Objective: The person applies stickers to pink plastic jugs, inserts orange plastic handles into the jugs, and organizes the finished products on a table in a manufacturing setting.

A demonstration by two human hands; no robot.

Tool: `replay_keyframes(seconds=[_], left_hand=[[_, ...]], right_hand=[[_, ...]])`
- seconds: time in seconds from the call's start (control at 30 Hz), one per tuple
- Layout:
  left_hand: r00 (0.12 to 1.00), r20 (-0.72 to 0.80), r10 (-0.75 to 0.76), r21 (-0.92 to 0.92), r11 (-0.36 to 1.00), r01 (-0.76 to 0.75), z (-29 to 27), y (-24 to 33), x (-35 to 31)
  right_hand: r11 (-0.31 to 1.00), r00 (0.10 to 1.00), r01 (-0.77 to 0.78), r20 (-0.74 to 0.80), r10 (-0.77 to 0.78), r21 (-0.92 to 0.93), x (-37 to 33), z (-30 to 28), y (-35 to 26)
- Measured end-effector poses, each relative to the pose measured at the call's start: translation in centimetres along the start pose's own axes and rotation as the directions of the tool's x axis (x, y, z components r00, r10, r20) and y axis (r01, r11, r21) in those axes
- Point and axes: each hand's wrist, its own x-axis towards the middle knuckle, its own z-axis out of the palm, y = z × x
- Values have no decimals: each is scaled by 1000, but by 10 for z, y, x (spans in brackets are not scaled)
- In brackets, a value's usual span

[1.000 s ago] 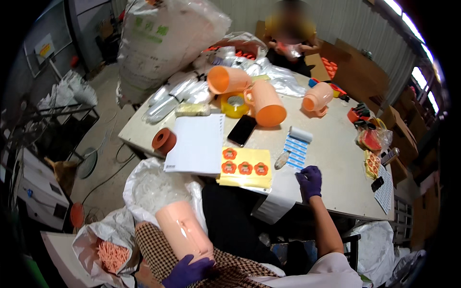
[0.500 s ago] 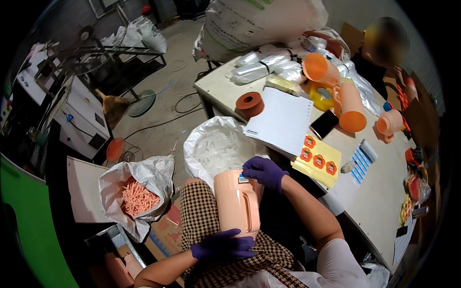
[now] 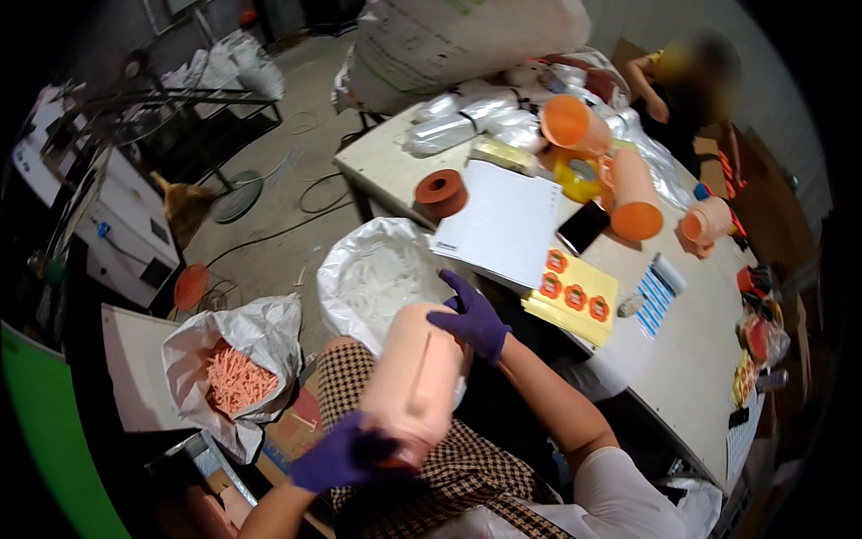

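Note:
A peach plastic jug (image 3: 415, 364) lies tilted above my lap, slightly blurred, its handle facing up. My left hand (image 3: 346, 455) is wrapped around its lower end, with some fingers hidden beneath it. At the jug's upper end is my right hand (image 3: 480, 321), fingers spread; one fingertip touches the jug while another points away from it. Both hands wear purple gloves. Below the jug is a checked apron (image 3: 485, 467). Just beyond it stands a white sack (image 3: 337, 269) of clear plastic pieces.
The table (image 3: 682, 395) at right holds papers (image 3: 498, 220), sticker sheets (image 3: 575, 301), a phone (image 3: 584, 226), a brown tape roll (image 3: 441, 193) and more peach jugs (image 3: 636, 193). A sack of pink pieces (image 3: 241, 377) stands left. Another person (image 3: 669, 117) sits beyond the table.
The jug has tipped, its lower end swinging left with my left hand. My right hand's fingers have spread from their pinch at the small label, which no longer shows. The view has shifted slightly.

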Motion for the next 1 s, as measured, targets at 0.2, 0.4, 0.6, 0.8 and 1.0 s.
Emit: replay_keyframes(seconds=[0.2,0.4,0.6,0.8,1.0], left_hand=[[484,-755,-442,-452,886,104,-139,-11,56],[753,-293,-589,-844,529,86,-43,-67,123],[704,-33,-710,-906,319,279,73,-84,150],[679,-399,-616,-547,754,362,45,-76,138],[881,-466,-80,-162,987,4,-26,-11,227]], right_hand=[[620,999,-36,6,50,784,-103,34,42],[888,996,-90,-61,70,-451,-217,-29,33],[689,423,-410,-794,-437,-598,-173,-234,54],[377,518,-798,-855,31,-470,-124,-262,30],[455,636,-444,-629,-446,-772,-135,-248,31]])
